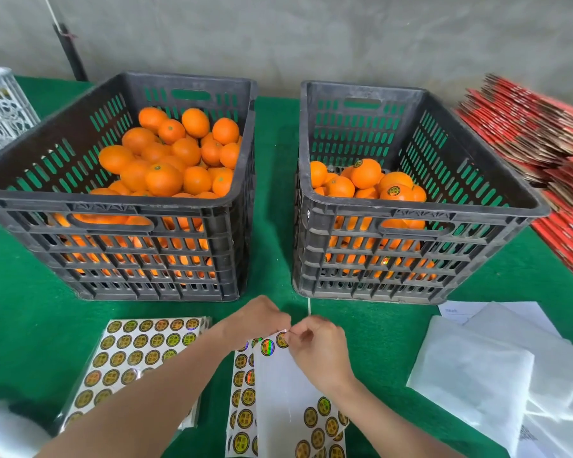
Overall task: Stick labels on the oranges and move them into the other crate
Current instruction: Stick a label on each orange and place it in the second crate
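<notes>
Two black slotted crates stand side by side on green felt. The left crate (119, 206) is piled high with unlabelled oranges (164, 160). The right crate (420, 213) holds fewer oranges (366, 180), some carrying round gold labels. In front of the gap between the crates, my left hand (258, 320) pinches the top edge of a partly used label sheet (278, 385). My right hand (315, 342) pinches a label at that same top edge.
A stack of full label sheets (136, 355) lies at the lower left under my left forearm. White backing sheets (497, 368) lie at the right. Red flat cartons (543, 137) are piled at the far right. A white lattice crate (0, 107) sits at the far left.
</notes>
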The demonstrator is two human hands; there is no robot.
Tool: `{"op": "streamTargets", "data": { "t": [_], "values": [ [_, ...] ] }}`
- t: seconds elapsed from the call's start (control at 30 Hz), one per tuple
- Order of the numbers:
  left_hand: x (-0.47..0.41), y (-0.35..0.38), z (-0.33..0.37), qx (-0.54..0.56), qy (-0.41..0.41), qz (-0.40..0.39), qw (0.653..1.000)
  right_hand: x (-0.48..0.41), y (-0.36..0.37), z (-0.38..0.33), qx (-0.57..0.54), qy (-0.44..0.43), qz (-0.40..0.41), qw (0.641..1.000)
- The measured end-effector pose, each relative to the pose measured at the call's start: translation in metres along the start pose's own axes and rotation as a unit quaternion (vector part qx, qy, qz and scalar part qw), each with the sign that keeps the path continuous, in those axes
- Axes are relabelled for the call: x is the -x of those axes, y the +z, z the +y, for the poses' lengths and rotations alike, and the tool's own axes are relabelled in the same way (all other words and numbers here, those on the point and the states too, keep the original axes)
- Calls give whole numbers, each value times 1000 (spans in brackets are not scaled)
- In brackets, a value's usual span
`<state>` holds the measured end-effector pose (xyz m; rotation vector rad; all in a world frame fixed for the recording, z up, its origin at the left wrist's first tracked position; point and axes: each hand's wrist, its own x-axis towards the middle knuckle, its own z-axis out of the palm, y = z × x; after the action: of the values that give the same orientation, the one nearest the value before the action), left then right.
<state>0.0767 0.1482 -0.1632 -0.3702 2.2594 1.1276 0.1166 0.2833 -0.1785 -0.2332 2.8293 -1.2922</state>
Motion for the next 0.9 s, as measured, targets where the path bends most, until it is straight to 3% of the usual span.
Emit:
{"op": "streamTargets", "data": {
  "t": [0.2, 0.63, 0.9],
  "values": [
    [-2, 5, 6, -42, 17, -15, 999, 6, 4, 1, 45, -65, 17, 997],
    [-5, -4, 19, 21, -17, 10, 1000, 0, 1, -6, 49, -32, 69, 996],
    [-4, 0, 19, -8, -7, 17, 1000, -1, 1, -6, 46, -23, 42, 998]
  ]
}}
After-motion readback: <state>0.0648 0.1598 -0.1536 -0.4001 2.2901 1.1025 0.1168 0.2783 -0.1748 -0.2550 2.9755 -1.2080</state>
